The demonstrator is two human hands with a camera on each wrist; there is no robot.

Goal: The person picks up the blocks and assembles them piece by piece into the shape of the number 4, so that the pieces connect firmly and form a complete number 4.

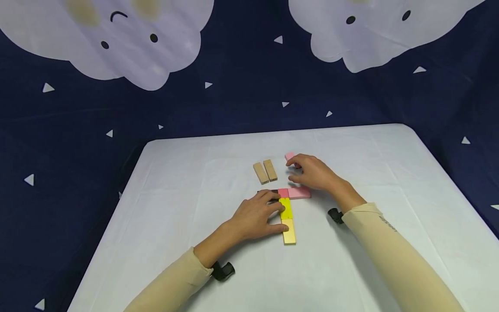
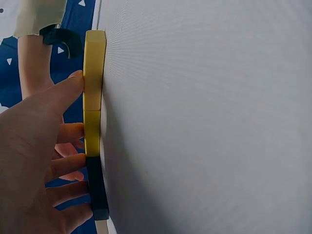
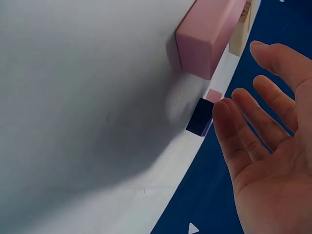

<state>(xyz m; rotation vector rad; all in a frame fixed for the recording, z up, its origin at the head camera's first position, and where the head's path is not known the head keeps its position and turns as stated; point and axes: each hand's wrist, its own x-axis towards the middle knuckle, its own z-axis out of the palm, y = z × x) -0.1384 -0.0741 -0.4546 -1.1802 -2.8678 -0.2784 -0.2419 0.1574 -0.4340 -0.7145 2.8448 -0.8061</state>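
My left hand (image 1: 255,216) rests its fingertips on a T of flat blocks. The stem is a bright yellow block (image 1: 286,212) and a pale yellow block (image 1: 290,237). Across the top lie a black block (image 2: 97,187), partly under my fingers in the head view, a red block (image 1: 283,192) and a pink block (image 1: 300,193). My right hand (image 1: 313,171), fingers loosely bent and holding nothing, hovers behind the pink block. Close to its fingertips are a dark block (image 3: 200,117) and a small pink piece (image 1: 289,156), both partly hidden by the hand in the head view.
Two plain wooden blocks (image 1: 260,173) lie side by side behind the T. The white table (image 1: 175,195) ends at a dark blue cloth (image 1: 241,108) with clouds and triangles. A black wrist camera (image 1: 223,271) sits at the left cuff, another (image 1: 336,215) at the right.
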